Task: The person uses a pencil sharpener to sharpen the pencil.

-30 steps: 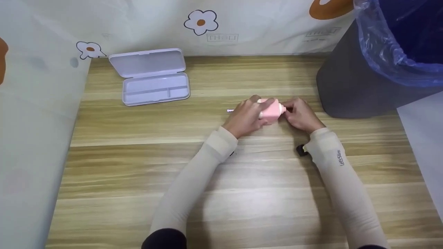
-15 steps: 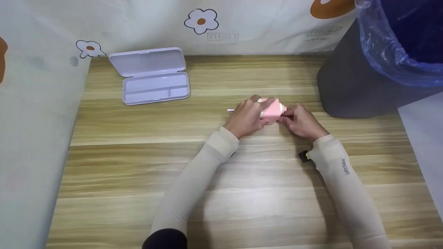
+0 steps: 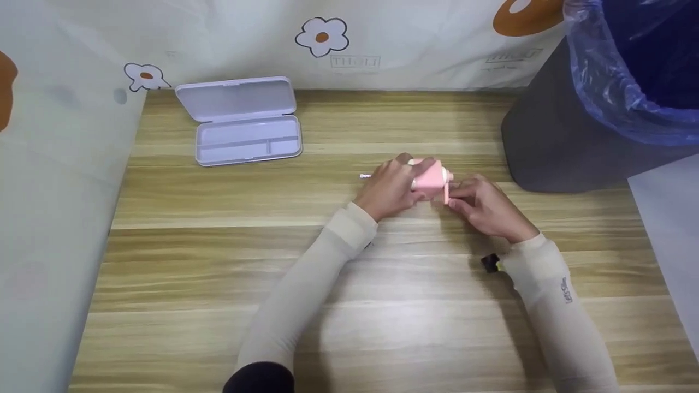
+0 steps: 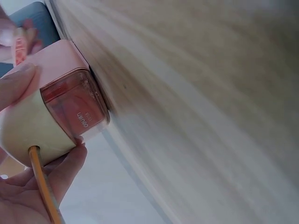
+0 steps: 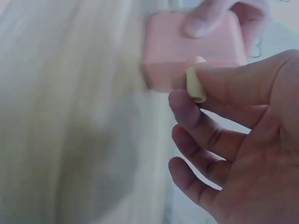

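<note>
Crank swung round toward the person, pencil seated

Beyond the left hand [image 3: 389, 185] and off to its left, I have the pencil case [image 3: 246, 130] on the worktop [image 3: 218, 273], lid raised. The pencil [image 4: 43, 186] runs under the left palm into the hole in the sharpener's cream face, its far end poking out left of that hand. The left hand holds its place, curled round the pink sharpener [image 3: 430, 177], which lies between the two hands. What I see changed is on the right: the crank [image 3: 446, 194] now points toward the person, and the right hand [image 3: 486, 204] has dropped nearer with it, thumb and forefinger pinching the cream knob [image 5: 194, 84]. I judge the crank mid-turn, with the sharpener steadied against it. Right of the right hand and farther off stands the bin [image 3: 538, 131].
</note>
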Demonstrator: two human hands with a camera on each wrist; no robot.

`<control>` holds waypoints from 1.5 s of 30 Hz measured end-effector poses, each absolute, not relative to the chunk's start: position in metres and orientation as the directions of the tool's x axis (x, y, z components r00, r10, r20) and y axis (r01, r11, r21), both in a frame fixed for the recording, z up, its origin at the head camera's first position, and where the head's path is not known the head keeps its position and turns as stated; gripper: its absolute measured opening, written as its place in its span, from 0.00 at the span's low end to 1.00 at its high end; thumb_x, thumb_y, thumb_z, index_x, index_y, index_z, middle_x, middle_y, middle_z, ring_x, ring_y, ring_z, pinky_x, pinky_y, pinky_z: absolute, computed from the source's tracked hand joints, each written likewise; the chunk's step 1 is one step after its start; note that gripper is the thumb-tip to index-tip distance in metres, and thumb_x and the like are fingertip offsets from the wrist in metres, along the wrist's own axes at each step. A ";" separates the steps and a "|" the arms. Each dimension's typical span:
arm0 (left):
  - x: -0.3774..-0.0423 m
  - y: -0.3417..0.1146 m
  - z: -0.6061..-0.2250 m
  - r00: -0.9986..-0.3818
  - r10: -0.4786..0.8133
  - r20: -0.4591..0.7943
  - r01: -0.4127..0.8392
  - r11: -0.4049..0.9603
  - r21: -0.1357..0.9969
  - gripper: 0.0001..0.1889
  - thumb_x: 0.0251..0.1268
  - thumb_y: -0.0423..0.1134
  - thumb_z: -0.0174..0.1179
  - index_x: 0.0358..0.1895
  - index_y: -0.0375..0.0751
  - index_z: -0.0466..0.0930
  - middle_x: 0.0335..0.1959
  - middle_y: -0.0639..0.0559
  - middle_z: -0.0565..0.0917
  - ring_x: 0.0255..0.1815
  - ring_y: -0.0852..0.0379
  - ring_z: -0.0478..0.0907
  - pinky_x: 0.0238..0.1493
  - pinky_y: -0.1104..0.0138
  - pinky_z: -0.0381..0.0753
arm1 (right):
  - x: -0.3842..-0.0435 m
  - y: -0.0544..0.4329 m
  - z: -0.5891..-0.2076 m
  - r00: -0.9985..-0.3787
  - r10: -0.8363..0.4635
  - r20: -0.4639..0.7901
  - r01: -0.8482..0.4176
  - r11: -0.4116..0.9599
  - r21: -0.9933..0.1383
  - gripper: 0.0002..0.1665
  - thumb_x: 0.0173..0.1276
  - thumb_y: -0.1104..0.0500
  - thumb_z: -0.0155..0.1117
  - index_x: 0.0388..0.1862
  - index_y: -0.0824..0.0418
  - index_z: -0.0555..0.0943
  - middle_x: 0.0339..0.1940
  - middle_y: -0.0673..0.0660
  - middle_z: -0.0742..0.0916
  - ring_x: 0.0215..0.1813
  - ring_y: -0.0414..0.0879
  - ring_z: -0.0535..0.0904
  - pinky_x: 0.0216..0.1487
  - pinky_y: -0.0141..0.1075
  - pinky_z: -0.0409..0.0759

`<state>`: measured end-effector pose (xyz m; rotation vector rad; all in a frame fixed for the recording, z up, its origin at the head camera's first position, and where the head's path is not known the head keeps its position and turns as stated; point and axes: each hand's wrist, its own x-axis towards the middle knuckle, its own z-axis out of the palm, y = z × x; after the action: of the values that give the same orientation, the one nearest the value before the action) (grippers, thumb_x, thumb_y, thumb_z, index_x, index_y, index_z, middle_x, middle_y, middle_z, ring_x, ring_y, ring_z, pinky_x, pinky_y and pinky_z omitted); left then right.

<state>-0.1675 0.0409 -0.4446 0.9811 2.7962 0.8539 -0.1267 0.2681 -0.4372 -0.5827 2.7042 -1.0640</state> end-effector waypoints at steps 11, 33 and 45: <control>-0.169 0.041 -0.442 -0.799 0.592 0.111 0.559 0.659 0.503 0.35 0.59 0.47 0.72 0.71 0.51 0.71 0.57 0.36 0.78 0.46 0.48 0.81 0.48 0.59 0.81 | -0.123 0.269 -0.426 -0.919 -0.391 0.049 -0.308 0.634 -0.709 0.07 0.66 0.70 0.66 0.40 0.68 0.88 0.31 0.55 0.84 0.47 0.46 0.71 0.49 0.38 0.65; -0.170 0.034 -0.442 -0.772 0.621 0.138 0.596 0.630 0.498 0.34 0.60 0.43 0.71 0.71 0.48 0.72 0.55 0.38 0.78 0.47 0.48 0.79 0.51 0.60 0.79 | -0.172 0.261 -0.414 -0.970 -0.205 0.131 -0.234 0.634 -0.737 0.12 0.70 0.64 0.64 0.45 0.71 0.87 0.41 0.65 0.87 0.49 0.51 0.77 0.53 0.43 0.70; -0.168 0.038 -0.445 -0.770 0.623 0.138 0.591 0.616 0.521 0.34 0.60 0.44 0.71 0.71 0.48 0.72 0.56 0.38 0.78 0.46 0.49 0.80 0.51 0.61 0.79 | -0.181 0.261 -0.428 -0.980 -0.165 0.111 -0.191 0.636 -0.748 0.11 0.70 0.65 0.63 0.46 0.71 0.87 0.42 0.64 0.87 0.43 0.45 0.77 0.43 0.28 0.71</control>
<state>-0.1677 0.0376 -0.4454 1.0430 2.7724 0.8617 -0.1814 0.2614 -0.4275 -0.3121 2.8701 -1.3179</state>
